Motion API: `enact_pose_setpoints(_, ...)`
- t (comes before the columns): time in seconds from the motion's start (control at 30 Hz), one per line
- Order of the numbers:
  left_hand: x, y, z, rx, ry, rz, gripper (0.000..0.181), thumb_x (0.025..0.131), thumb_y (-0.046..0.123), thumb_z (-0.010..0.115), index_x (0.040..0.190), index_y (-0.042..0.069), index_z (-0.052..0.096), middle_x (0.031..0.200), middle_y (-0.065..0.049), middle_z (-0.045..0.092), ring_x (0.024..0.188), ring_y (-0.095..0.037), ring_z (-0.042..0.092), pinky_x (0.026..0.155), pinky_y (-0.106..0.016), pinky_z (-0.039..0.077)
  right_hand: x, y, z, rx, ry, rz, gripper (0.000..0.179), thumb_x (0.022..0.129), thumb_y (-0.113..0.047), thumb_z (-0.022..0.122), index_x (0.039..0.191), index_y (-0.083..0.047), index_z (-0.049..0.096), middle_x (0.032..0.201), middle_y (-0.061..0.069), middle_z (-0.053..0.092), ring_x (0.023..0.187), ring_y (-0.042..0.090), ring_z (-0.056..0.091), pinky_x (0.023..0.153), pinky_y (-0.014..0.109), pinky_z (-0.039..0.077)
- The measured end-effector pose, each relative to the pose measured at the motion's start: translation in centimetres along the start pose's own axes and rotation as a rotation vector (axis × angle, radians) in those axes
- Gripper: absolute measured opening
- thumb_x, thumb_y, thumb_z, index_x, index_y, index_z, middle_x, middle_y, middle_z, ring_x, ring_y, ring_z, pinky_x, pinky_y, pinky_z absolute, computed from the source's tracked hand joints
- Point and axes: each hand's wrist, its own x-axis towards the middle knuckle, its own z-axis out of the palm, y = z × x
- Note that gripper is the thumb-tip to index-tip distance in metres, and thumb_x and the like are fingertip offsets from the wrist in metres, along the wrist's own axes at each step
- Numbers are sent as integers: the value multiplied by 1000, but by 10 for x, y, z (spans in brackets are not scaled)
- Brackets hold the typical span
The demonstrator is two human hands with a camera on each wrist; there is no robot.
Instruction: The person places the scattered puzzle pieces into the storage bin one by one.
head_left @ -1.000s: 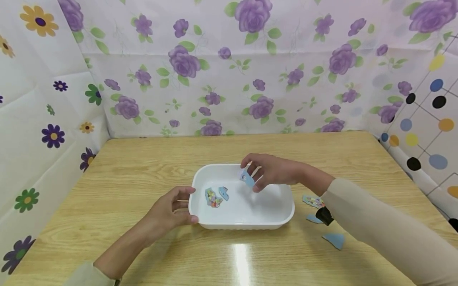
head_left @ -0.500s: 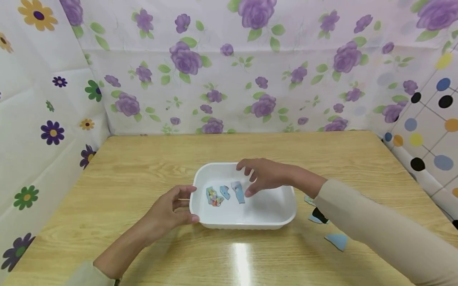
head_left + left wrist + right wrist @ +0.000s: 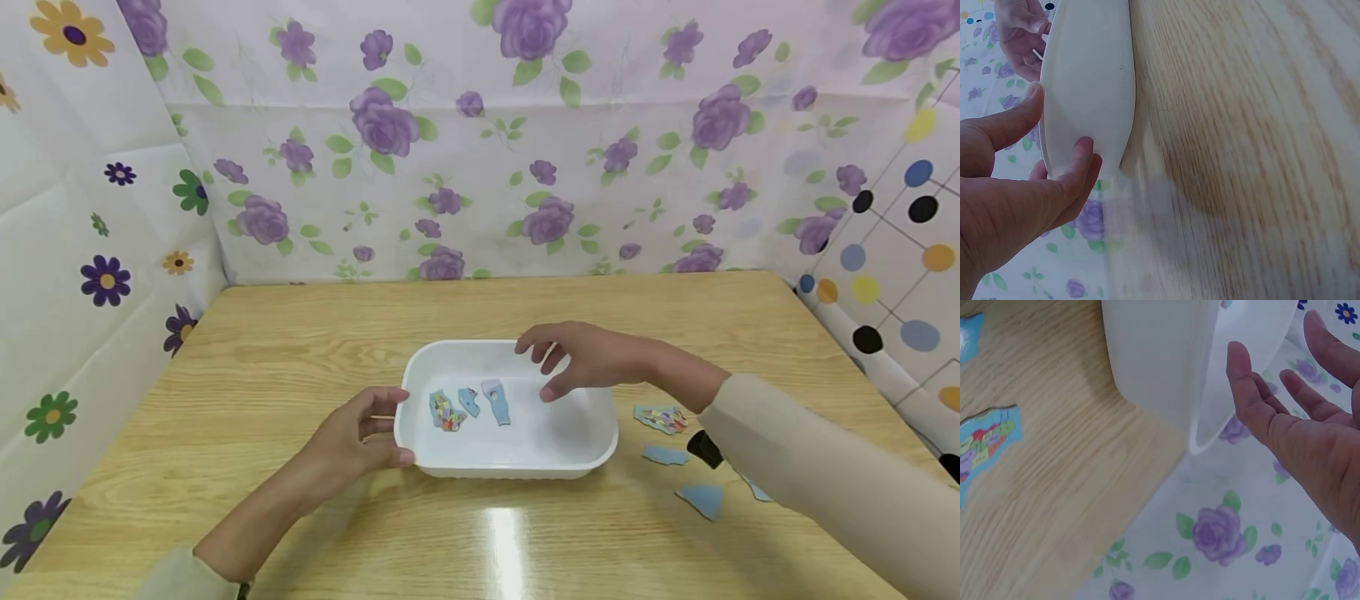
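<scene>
A white plastic tub (image 3: 510, 473) stands on the table. My left hand (image 3: 352, 446) holds its left end, thumb at the near corner and fingers along the side; the left wrist view shows the fingertips against the outer wall. Inside lie three flat, irregular puzzle pieces: a multicoloured piece (image 3: 447, 411), a small blue piece (image 3: 468, 402) and a longer blue piece (image 3: 497, 402). Over the tub's right half hovers my right hand (image 3: 592, 358), fingers spread and holding nothing. In the right wrist view those fingers (image 3: 1239, 359) are loosely bent beside the tub's rim.
Right of the tub lie a multicoloured puzzle piece (image 3: 661, 419), a blue strip (image 3: 666, 455), a blue triangular piece (image 3: 702, 501) and another piece (image 3: 757, 492) partly under the right sleeve (image 3: 817, 467). Flowered sheets (image 3: 480, 192) border the wooden table (image 3: 300, 350).
The right hand has let go of the longer blue piece, which now lies in the tub beside the other two, and has drawn back to the right. The left hand stays on the tub.
</scene>
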Motion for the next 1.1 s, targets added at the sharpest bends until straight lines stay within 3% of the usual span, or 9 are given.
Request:
enact_pose_setpoints(0.33, 0, 0, 0, 11, -1, -3, 71, 80, 9, 78, 139, 5, 39, 136, -19, 45, 124, -35, 49, 90, -34, 54, -31, 22, -23, 60, 78, -42, 55, 87, -20, 73, 136, -16, 49, 128, 14, 52, 118, 27, 55, 93, 39, 51)
enact_pose_setpoints(0.63, -1, 1, 1, 15, -2, -4, 71, 80, 10, 78, 140, 5, 39, 136, -19, 45, 125, -35, 49, 91, -34, 54, -48, 31, -29, 111, 90, -58, 51, 88, -18, 72, 133, -11, 50, 128, 19, 51, 118, 33, 54, 91, 38, 53)
enact_pose_setpoints(0.87, 0, 0, 1, 17, -4, -6, 71, 81, 10, 78, 140, 5, 39, 136, -19, 45, 124, -35, 49, 90, -34, 54, -66, 38, -40, 52, 159, -42, 52, 88, -27, 71, 135, -19, 50, 127, 7, 54, 118, 26, 55, 91, 39, 52)
enact_pose_setpoints(1.1, 0, 0, 0, 13, -12, -6, 72, 81, 12, 78, 140, 5, 38, 136, -18, 45, 124, -34, 49, 91, -34, 54, -83, 49, -46, 78, 186, -39, 50, 89, -26, 71, 134, -18, 50, 127, 7, 55, 119, 28, 54, 89, 37, 52)
